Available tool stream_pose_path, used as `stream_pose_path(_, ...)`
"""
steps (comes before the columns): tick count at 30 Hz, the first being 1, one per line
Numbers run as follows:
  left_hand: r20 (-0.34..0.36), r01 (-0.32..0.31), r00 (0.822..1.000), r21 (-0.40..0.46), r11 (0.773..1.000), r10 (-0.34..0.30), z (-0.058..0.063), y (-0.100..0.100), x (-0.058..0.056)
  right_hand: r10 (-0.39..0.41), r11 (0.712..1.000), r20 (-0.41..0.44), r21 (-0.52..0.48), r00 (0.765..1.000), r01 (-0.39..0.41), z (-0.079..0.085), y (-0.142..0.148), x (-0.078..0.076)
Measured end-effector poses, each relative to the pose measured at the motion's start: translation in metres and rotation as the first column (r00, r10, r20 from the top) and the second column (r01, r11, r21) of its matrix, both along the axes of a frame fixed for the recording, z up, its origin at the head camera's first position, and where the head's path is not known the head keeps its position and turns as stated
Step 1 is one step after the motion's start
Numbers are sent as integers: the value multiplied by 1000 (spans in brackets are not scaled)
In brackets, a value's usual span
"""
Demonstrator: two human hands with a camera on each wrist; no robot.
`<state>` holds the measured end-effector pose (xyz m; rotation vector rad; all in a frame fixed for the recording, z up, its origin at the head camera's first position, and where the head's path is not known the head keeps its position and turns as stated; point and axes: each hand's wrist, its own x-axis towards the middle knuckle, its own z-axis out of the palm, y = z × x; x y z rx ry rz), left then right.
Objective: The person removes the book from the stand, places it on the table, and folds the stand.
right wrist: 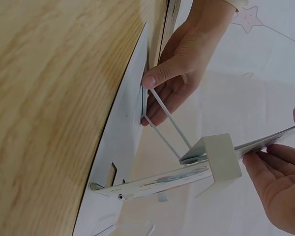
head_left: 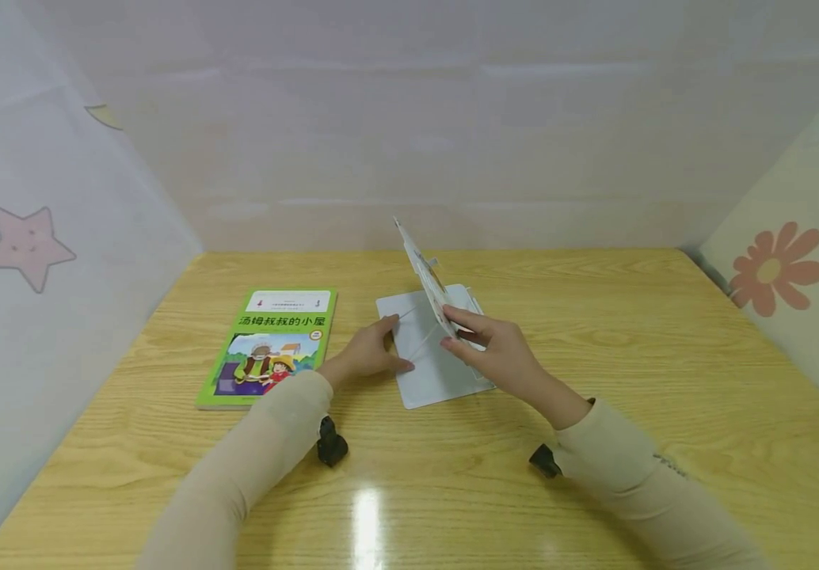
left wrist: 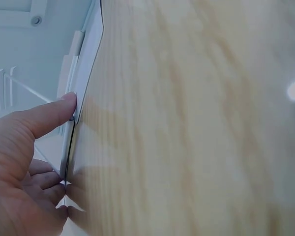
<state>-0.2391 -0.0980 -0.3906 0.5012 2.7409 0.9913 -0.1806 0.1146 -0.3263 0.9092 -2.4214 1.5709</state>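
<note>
A white folding book stand lies on the table, its flat base plate [head_left: 445, 384] down and its panel [head_left: 420, 265] raised at a slant. The left hand [head_left: 374, 348] grips the base plate's left edge, thumb and fingers spread apart along it, right where the wire prop [right wrist: 169, 118] meets the plate. From there the prop slants up to the panel. My right hand [head_left: 491, 348] pinches the raised panel by its edge, thumb on one face and fingers on the other. A white bracket [right wrist: 223, 157] juts from the panel in the right wrist view.
Left of the stand, a green-bordered picture book [head_left: 270, 348] with Chinese characters lies flat, close by the left forearm. Wood-grain table [head_left: 638, 340] surrounds both. Behind and at the sides hang pale cloth walls [head_left: 424, 142] printed with a star and flowers.
</note>
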Motion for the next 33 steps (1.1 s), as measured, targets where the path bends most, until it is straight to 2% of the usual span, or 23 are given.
stream_pose_path(12, 7, -5, 1000, 16, 1000, 5, -2, -1, -2, 8, 1000, -98, 8, 995, -7, -3, 0, 2)
stream_pose_path(21, -7, 6, 1000, 19, 1000, -5, -3, -2, -2, -41, 999, -139, -34, 989, 37, -4, 4, 2)
stream_pose_path(28, 2, 8, 1000, 16, 1000, -8, -4, -2, -1, -60, 996, -114, -73, 992, 52, -7, 11, 1)
stream_pose_path(33, 13, 7, 1000, 9, 1000, -7, -3, -2, -1, -99, 993, -95, -74, 990, 92, -8, 17, -1)
